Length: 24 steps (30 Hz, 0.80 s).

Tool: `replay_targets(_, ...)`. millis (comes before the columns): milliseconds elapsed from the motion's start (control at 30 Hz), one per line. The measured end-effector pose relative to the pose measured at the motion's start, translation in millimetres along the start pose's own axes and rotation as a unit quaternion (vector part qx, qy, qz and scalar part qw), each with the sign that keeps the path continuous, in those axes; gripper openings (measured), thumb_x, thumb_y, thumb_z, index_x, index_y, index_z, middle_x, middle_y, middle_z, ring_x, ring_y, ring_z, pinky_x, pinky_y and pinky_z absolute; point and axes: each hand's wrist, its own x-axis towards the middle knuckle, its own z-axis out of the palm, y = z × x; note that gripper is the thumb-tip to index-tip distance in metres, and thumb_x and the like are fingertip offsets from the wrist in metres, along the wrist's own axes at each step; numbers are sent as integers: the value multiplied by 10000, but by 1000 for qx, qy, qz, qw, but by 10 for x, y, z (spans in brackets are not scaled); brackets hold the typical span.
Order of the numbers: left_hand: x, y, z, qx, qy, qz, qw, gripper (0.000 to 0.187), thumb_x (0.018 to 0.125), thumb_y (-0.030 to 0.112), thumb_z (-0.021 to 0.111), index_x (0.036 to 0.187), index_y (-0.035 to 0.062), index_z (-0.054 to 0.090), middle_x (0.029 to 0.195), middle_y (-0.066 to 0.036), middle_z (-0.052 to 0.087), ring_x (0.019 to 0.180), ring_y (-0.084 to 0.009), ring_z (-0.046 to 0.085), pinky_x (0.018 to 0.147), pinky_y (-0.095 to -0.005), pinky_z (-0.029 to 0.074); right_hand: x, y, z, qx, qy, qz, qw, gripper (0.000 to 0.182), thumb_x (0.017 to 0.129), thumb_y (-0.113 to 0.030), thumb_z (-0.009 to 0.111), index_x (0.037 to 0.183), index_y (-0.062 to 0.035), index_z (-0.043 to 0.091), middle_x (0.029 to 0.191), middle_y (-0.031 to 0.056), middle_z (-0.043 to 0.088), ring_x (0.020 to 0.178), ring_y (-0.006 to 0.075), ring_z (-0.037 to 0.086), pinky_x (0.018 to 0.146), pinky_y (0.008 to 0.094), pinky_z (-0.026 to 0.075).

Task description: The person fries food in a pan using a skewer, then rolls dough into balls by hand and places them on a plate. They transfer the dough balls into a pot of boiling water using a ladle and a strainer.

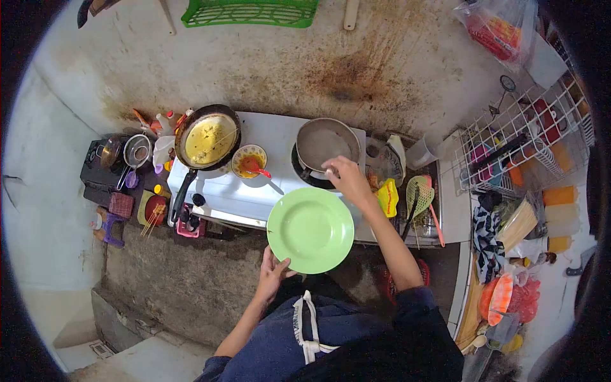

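Note:
A round light-green plate [310, 230] is held in front of my body by my left hand [273, 274], whose thumb lies on its lower left rim. The plate is empty. My right hand [347, 175] is over the lower right edge of a grey pot [326, 145] on the stove, fingers bent together; whether they pinch anything is too small to make out. Left of the pot, a patterned bowl [249, 159] holds orange-red sauce and a red spoon. Farther left a black frying pan [208, 137] contains something yellow.
The white stove top [267, 130] lies ahead. At its right are a yellow packet [387, 197], a green slotted ladle [420, 191] and a pink-handled utensil. A wire dish rack [528, 140] stands far right. Skewers [151, 223] and a strainer [137, 150] are at left.

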Motion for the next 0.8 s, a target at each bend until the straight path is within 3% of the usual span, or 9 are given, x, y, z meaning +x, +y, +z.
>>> replay_targets(167,-23,-57,-46,-23,-23,10,999,539,830,43,501,1290,131,233,1247,-78,401,1068,-212,491,794,-376,501,231,227,168,-47,83,5,995,184,759,-115,565,935,-75,601,906,138,588,842,320,571,750,394,452)
replay_targets(333,-16,-39,-85,-9,-40,-6,999,539,828,49,508,1287,129,239,1247,-82,400,1059,-208,496,780,-371,507,-69,-189,-149,20,102,60,993,191,768,-143,572,946,-79,598,911,126,591,814,308,573,730,371,454)
replay_targets(467,36,30,-12,24,-59,-15,998,531,825,54,518,1280,126,253,1226,-83,420,1022,-205,520,746,-342,520,-786,-436,-440,-13,108,142,984,221,777,-178,578,976,-84,589,910,113,579,801,282,570,719,347,453)
replay_targets(567,113,71,104,61,-97,-36,993,523,826,56,519,1278,115,263,1199,-87,444,986,-200,542,709,-300,528,-1488,-468,-520,-38,164,192,967,275,787,-174,573,1037,-61,558,916,133,549,833,281,556,702,332,444)
replay_targets(667,178,5,320,78,-155,-44,984,514,835,56,505,1285,81,258,1193,-99,451,950,-192,562,665,-265,525,-2224,-515,-485,-30,199,308,930,333,806,-200,564,1096,-45,510,1000,136,520,859,280,539,685,327,445)
replay_targets(767,245,-33,644,106,-232,-56,965,515,848,59,487,1300,66,240,1182,-105,461,924,-185,571,657,-268,512,-2846,-516,-453,143,250,374,882,333,826,-213,558,1106,-47,495,925,119,579,778,216,579,721,324,454)
replay_targets(800,231,-45,794,118,-266,-68,954,515,851,64,487,1302,68,239,1171,-102,470,928,-181,567,664,-271,506,-3000,-566,-487,140,275,386,869,333,826,-213,558,1106,-47,495,925,119,579,778,216,579,721,324,454)
